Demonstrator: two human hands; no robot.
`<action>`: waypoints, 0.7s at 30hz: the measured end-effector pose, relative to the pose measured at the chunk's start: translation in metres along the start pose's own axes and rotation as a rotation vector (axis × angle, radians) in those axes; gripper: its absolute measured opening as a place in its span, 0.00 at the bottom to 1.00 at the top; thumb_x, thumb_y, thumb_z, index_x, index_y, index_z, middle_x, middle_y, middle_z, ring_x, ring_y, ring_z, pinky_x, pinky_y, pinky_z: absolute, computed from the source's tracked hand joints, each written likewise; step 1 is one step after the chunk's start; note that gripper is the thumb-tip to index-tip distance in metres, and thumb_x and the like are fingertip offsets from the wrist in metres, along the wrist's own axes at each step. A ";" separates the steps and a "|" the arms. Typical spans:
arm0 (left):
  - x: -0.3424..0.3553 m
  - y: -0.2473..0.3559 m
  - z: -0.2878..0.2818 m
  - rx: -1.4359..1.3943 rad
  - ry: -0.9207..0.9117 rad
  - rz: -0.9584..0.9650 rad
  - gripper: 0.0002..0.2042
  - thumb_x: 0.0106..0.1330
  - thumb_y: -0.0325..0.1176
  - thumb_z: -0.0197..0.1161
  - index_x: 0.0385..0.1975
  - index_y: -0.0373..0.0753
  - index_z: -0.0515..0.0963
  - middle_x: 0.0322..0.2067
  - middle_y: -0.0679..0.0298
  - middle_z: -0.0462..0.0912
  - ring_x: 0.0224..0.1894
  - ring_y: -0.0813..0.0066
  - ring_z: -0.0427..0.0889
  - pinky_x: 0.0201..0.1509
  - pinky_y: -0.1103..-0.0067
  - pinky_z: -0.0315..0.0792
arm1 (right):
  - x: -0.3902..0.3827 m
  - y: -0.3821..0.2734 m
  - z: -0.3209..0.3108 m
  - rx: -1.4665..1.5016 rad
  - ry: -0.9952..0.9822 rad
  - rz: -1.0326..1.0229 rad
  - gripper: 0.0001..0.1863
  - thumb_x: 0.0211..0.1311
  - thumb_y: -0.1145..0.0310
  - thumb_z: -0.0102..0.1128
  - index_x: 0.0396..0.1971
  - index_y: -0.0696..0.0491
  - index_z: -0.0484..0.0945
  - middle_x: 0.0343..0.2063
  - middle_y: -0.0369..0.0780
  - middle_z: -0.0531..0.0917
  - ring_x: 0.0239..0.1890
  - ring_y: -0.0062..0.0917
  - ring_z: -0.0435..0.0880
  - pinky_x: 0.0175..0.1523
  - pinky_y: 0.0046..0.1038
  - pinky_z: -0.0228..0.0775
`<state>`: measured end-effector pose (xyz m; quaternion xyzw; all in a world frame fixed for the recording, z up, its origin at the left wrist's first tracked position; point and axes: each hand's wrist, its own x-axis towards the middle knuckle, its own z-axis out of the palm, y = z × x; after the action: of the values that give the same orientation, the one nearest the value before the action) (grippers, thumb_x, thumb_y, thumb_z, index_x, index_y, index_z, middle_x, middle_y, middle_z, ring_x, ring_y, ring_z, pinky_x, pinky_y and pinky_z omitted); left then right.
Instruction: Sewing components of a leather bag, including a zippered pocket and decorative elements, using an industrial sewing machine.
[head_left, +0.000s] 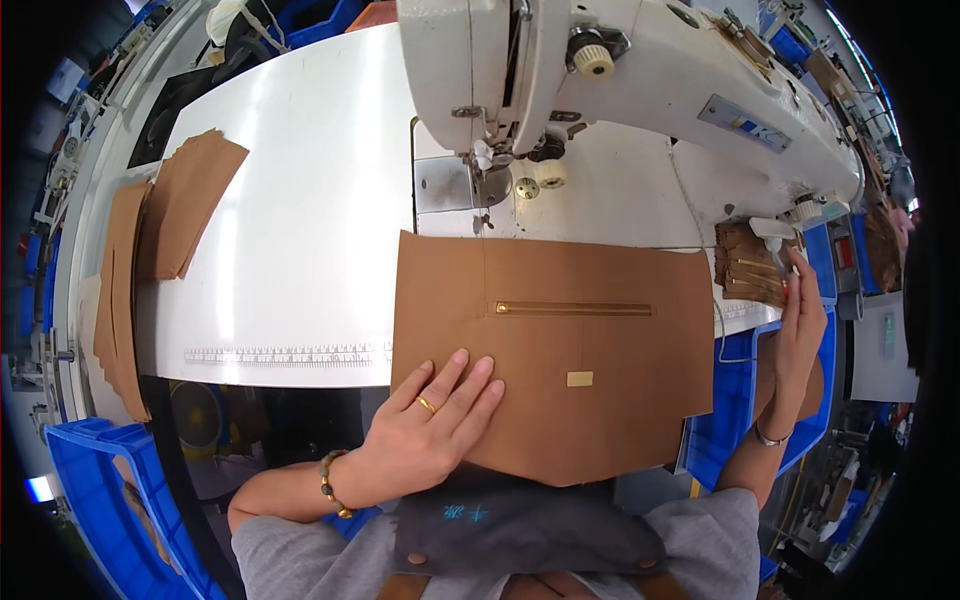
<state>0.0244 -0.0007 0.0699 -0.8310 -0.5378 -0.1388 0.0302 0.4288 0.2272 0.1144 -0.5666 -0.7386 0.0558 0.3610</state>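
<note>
A large brown panel (590,425), apparently leather or similar sheet, lies in front of the sewing machine (470,90), its near edge overhanging the table. Set into it is a brass-coloured zipper (575,309), and below that sits a small pale gold rectangle (580,379). My left hand (430,420) rests flat on the panel's left part, fingers spread. Off to the right, my right hand (800,320) reaches with outstretched fingers to a stack of brown pieces (745,265) with metallic strips. A white plastic item (770,230) lies by its fingertips; whether they touch it is unclear.
Brown cut pieces (190,205) lie at the table's left, beside another brown stack (118,300). A printed ruler (290,355) runs along the front edge. Blue bins stand at the lower left (120,500) and under my right arm (720,430). The machine's arm spans the back right.
</note>
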 end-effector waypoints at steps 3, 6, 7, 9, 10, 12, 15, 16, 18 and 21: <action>-0.007 0.002 0.008 -0.009 0.012 -0.012 0.23 0.64 0.32 0.60 0.60 0.41 0.83 0.63 0.56 0.83 0.67 0.58 0.81 0.67 0.64 0.74 | -0.005 -0.055 0.027 0.141 -0.253 -0.128 0.18 0.75 0.73 0.60 0.61 0.57 0.78 0.45 0.45 0.87 0.45 0.24 0.86 0.51 0.27 0.77; -0.010 0.002 0.019 -0.019 0.070 -0.021 0.22 0.64 0.32 0.62 0.59 0.43 0.84 0.63 0.58 0.84 0.67 0.59 0.81 0.68 0.64 0.73 | -0.004 -0.104 0.070 0.126 -0.542 -0.385 0.16 0.70 0.71 0.65 0.55 0.56 0.77 0.42 0.44 0.84 0.41 0.33 0.87 0.45 0.32 0.78; -0.011 0.002 0.023 -0.010 0.120 -0.020 0.22 0.63 0.32 0.63 0.59 0.44 0.85 0.62 0.58 0.84 0.67 0.59 0.81 0.68 0.64 0.72 | -0.005 -0.117 0.091 0.160 -0.557 -0.499 0.15 0.68 0.71 0.65 0.52 0.55 0.78 0.39 0.43 0.83 0.38 0.36 0.86 0.42 0.35 0.78; -0.013 0.000 0.033 -0.002 0.170 -0.020 0.21 0.63 0.32 0.63 0.58 0.44 0.86 0.62 0.59 0.84 0.67 0.60 0.81 0.68 0.64 0.72 | -0.001 -0.136 0.122 -0.013 -0.482 -0.797 0.12 0.66 0.70 0.63 0.47 0.53 0.77 0.36 0.41 0.81 0.36 0.37 0.85 0.38 0.37 0.77; -0.014 -0.001 0.038 0.002 0.216 -0.016 0.20 0.64 0.33 0.64 0.56 0.46 0.86 0.61 0.60 0.85 0.66 0.62 0.81 0.68 0.65 0.71 | 0.000 -0.143 0.136 -0.012 -0.479 -0.800 0.12 0.66 0.70 0.63 0.47 0.53 0.77 0.36 0.41 0.81 0.36 0.37 0.85 0.38 0.37 0.77; -0.017 -0.005 0.047 0.008 0.262 -0.014 0.19 0.64 0.33 0.64 0.55 0.47 0.87 0.61 0.62 0.86 0.65 0.63 0.82 0.69 0.66 0.70 | 0.001 -0.154 0.159 -0.035 -0.428 -0.962 0.09 0.65 0.69 0.60 0.44 0.51 0.76 0.34 0.38 0.80 0.34 0.36 0.84 0.36 0.38 0.76; -0.018 -0.010 0.059 0.028 0.343 0.013 0.16 0.67 0.33 0.63 0.53 0.50 0.88 0.59 0.65 0.87 0.63 0.67 0.83 0.70 0.69 0.68 | -0.001 -0.163 0.171 -0.021 -0.519 -1.024 0.08 0.64 0.70 0.58 0.42 0.50 0.75 0.36 0.37 0.82 0.36 0.34 0.85 0.36 0.37 0.78; -0.017 -0.011 0.062 0.060 0.376 0.021 0.15 0.68 0.34 0.63 0.52 0.51 0.89 0.58 0.67 0.88 0.62 0.69 0.83 0.71 0.70 0.67 | 0.001 -0.164 0.171 -0.024 -0.519 -1.027 0.08 0.64 0.70 0.58 0.42 0.50 0.75 0.36 0.37 0.82 0.36 0.34 0.85 0.36 0.37 0.78; -0.017 -0.013 0.067 0.089 0.414 0.028 0.14 0.70 0.35 0.62 0.51 0.53 0.89 0.57 0.68 0.88 0.61 0.70 0.84 0.71 0.72 0.66 | 0.008 -0.164 0.168 -0.015 -0.540 -0.933 0.07 0.64 0.70 0.58 0.42 0.49 0.75 0.36 0.37 0.83 0.38 0.34 0.86 0.36 0.38 0.78; -0.017 -0.015 0.071 0.111 0.444 0.042 0.13 0.71 0.36 0.61 0.51 0.54 0.89 0.56 0.70 0.89 0.61 0.72 0.84 0.72 0.73 0.65 | 0.026 -0.160 0.167 -0.149 -0.499 -0.846 0.06 0.65 0.71 0.58 0.41 0.49 0.76 0.35 0.38 0.83 0.39 0.36 0.87 0.37 0.39 0.79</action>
<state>0.0188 0.0048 -0.0038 -0.7881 -0.5075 -0.2877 0.1965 0.1986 0.2486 0.0830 -0.2109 -0.9697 -0.0147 0.1228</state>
